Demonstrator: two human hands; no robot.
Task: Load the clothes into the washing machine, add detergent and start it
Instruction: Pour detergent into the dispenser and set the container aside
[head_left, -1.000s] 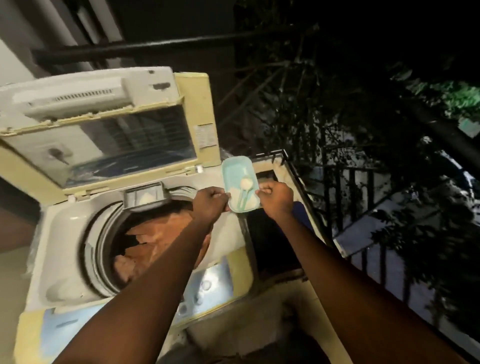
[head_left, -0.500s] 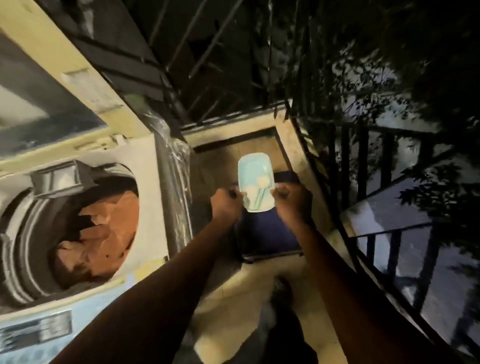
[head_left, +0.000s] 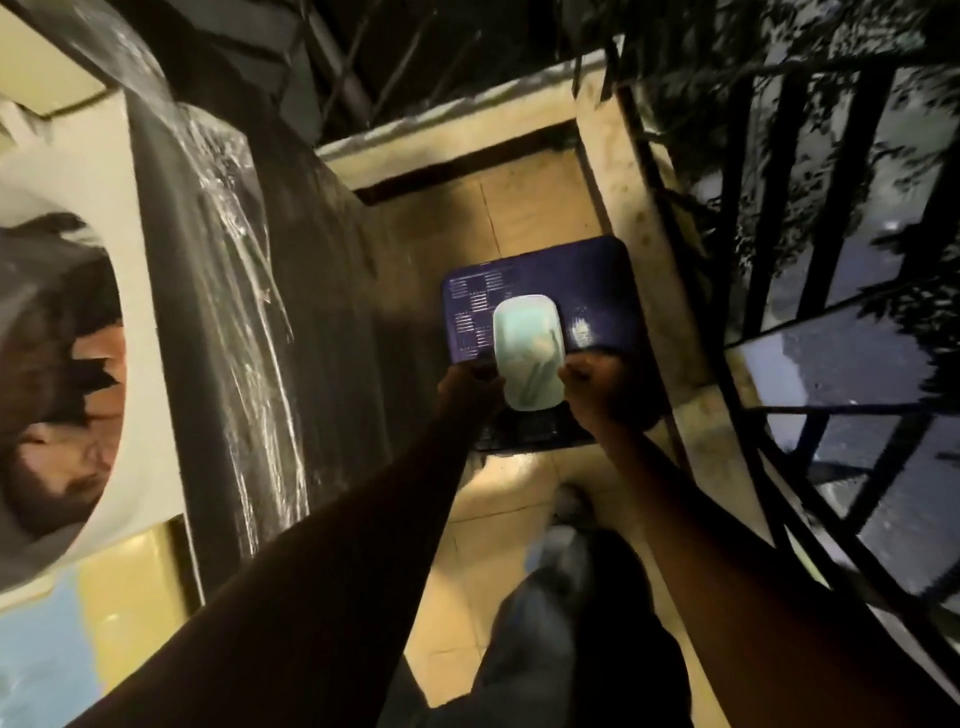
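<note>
Left fingers: curled shut on the left edge of the pale green tub (head_left: 529, 358) — the left hand (head_left: 470, 382) pinches it from that side.
Right fingers: closed on the tub's right edge; the right hand (head_left: 597, 382) mirrors the other, so both grip the same tub.
Tub contents: a pale scoop (head_left: 540, 348) lies inside on whitish powder; blur hides finer detail.
Tub position: held level above the dark blue stool (head_left: 587, 280), over its near half; whether it touches the stool cannot be told.
Stool: stands on the tan tiled floor (head_left: 519, 208), just right of the washing machine and just left of the low ledge (head_left: 639, 218) that carries the black railing (head_left: 769, 218).
Washing machine: its white top (head_left: 130, 291) is left of the stool, a crinkled clear plastic sheet (head_left: 228, 270) hanging down the dark side that faces the stool.
Drum opening: farther left of the stool, at the picture's edge — orange-pink clothes (head_left: 67, 415) lie inside it.
Legs: dark trousers (head_left: 561, 649) and a blurred foot show nearer than the stool.
</note>
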